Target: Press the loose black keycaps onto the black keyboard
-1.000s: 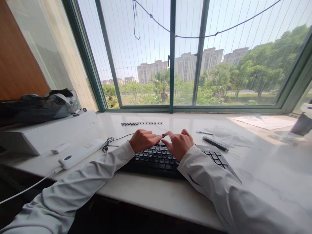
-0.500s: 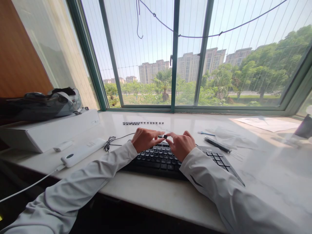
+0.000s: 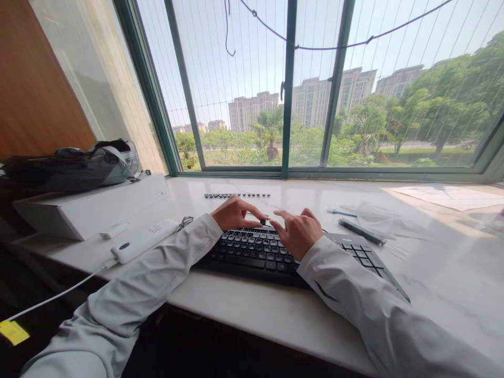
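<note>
A black keyboard (image 3: 255,252) lies on the white marble sill (image 3: 252,310) in front of me. My left hand (image 3: 235,212) is at the keyboard's back row, its fingers drawn together with the tips on a small black keycap (image 3: 263,222). My right hand (image 3: 299,232) hovers just right of it over the keys, fingers bent and apart, index tip close to the keycap and nothing in its grip. A row of several loose black keycaps (image 3: 236,195) is lined up on the sill beyond the keyboard.
A long white box (image 3: 94,207) with a dark bag (image 3: 71,165) on it stands at the left. A white device (image 3: 144,240) with a cable lies beside it. A black pen (image 3: 360,231), clear plastic (image 3: 378,212) and a paper sheet (image 3: 449,197) lie at the right. The window (image 3: 289,89) rises behind.
Both hands pinched the keycap between them just above the back row. Now it is down at the keyboard under my left fingertips and my right hand has drawn slightly away. The camera shifted right.
</note>
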Motion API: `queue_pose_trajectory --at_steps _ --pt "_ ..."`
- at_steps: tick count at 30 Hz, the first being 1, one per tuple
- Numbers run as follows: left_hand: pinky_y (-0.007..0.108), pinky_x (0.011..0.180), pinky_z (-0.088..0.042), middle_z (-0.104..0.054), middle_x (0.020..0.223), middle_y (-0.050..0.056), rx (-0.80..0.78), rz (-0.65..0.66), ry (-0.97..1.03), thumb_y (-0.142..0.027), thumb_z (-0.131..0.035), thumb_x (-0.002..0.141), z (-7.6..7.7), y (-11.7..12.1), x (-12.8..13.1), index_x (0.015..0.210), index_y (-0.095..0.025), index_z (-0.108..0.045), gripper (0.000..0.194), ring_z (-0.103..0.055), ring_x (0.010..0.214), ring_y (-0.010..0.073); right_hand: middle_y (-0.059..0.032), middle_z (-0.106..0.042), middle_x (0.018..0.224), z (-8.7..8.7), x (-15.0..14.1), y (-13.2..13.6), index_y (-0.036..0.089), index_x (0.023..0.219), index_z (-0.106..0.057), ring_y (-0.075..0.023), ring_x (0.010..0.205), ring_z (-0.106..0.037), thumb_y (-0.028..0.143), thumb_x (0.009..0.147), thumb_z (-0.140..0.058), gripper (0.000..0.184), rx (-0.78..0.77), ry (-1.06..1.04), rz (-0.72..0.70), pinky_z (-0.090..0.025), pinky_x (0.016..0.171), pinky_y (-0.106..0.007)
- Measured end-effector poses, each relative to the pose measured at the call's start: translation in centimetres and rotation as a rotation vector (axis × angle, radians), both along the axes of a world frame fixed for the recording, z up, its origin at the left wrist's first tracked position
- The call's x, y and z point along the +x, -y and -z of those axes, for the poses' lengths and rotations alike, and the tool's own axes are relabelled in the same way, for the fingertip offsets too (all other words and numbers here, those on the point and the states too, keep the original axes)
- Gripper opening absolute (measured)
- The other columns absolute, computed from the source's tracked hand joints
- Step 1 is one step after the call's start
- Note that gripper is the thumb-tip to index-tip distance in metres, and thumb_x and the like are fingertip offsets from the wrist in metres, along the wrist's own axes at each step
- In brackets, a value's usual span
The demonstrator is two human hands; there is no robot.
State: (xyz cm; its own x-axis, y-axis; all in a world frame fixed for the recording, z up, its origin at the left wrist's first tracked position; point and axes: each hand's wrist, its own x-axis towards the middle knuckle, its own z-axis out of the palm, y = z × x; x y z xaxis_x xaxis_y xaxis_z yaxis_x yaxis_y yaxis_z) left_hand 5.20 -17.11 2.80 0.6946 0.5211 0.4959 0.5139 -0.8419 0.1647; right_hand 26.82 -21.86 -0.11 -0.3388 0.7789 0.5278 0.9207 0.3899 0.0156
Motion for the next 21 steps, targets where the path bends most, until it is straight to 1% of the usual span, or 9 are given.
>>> queue_pose_trajectory --at_steps 2,4,6,8,11,15,21 --pt "0.018 0.043 -0.029 -0.059 0.048 -0.002 -0.117 0.012 -0.033 -0.046 -0.073 0.073 -0.3 -0.7 -1.2 0.091 -0.018 -0.078 0.033 -0.039 0.042 0.0046 -0.0045 -0.072 0.067 0.1 -0.1 0.1 0.022 0.120 -0.061 -0.0191 0.067 -0.066 0.046 0.097 -0.035 0.042 -0.002 0.008 -0.022 -0.032 0.086 -0.031" --pt "0.020 0.041 -0.022 -0.050 0.041 -0.003 -0.216 0.024 -0.046 -0.048 -0.074 0.071 -0.4 -1.5 -2.1 0.090 -0.017 -0.079 0.036 -0.033 0.041 0.0047 -0.0037 -0.071 0.064 0.3 -0.3 0.2 0.023 0.119 -0.061 -0.0189 0.066 -0.065 0.046 0.096 -0.035 0.041 -0.007 0.022 -0.048 -0.032 0.085 -0.031" --pt "0.021 0.041 -0.019 -0.048 0.040 -0.003 -0.304 0.046 -0.074 -0.048 -0.073 0.071 -0.1 -2.1 -2.7 0.090 -0.016 -0.079 0.037 -0.029 0.041 0.0048 -0.0028 -0.070 0.062 0.3 -0.3 0.3 0.023 0.120 -0.060 -0.0186 0.064 -0.065 0.046 0.097 -0.035 0.042 -0.010 0.029 -0.070 -0.032 0.085 -0.031" --pt "0.022 0.041 -0.020 -0.050 0.041 -0.002 -0.367 0.076 -0.122 -0.047 -0.073 0.072 0.3 -2.6 -2.9 0.091 -0.016 -0.079 0.037 -0.028 0.042 0.0049 -0.0021 -0.069 0.060 0.4 -0.3 0.4 0.023 0.121 -0.060 -0.0184 0.063 -0.064 0.046 0.097 -0.034 0.042 -0.009 0.030 -0.078 -0.032 0.085 -0.031" --pt "0.022 0.042 -0.021 -0.054 0.043 -0.001 -0.389 0.097 -0.173 -0.047 -0.072 0.073 0.7 -2.9 -2.9 0.092 -0.017 -0.078 0.036 -0.030 0.043 0.0052 -0.0016 -0.068 0.059 0.4 -0.3 0.4 0.023 0.120 -0.060 -0.0182 0.062 -0.063 0.045 0.097 -0.034 0.041 -0.014 0.036 -0.076 -0.032 0.086 -0.031" --pt "0.022 0.044 -0.023 -0.060 0.048 0.002 -0.378 0.086 -0.185 -0.047 -0.072 0.073 0.8 -2.8 -3.0 0.093 -0.016 -0.078 0.037 -0.033 0.044 0.0053 -0.0024 -0.069 0.060 0.3 -0.5 0.5 0.023 0.119 -0.060 -0.0183 0.063 -0.064 0.044 0.097 -0.034 0.041 -0.048 0.063 -0.096 -0.032 0.086 -0.031" --pt "0.022 0.042 -0.021 -0.056 0.044 0.000 -0.359 0.052 -0.196 -0.047 -0.072 0.073 0.7 -2.5 -2.9 0.093 -0.017 -0.078 0.037 -0.030 0.041 0.0043 -0.0038 -0.071 0.065 0.5 -0.5 0.5 0.024 0.113 -0.064 -0.0177 0.064 -0.064 0.044 0.097 -0.034 0.039 -0.082 0.080 -0.115 -0.031 0.087 -0.032"
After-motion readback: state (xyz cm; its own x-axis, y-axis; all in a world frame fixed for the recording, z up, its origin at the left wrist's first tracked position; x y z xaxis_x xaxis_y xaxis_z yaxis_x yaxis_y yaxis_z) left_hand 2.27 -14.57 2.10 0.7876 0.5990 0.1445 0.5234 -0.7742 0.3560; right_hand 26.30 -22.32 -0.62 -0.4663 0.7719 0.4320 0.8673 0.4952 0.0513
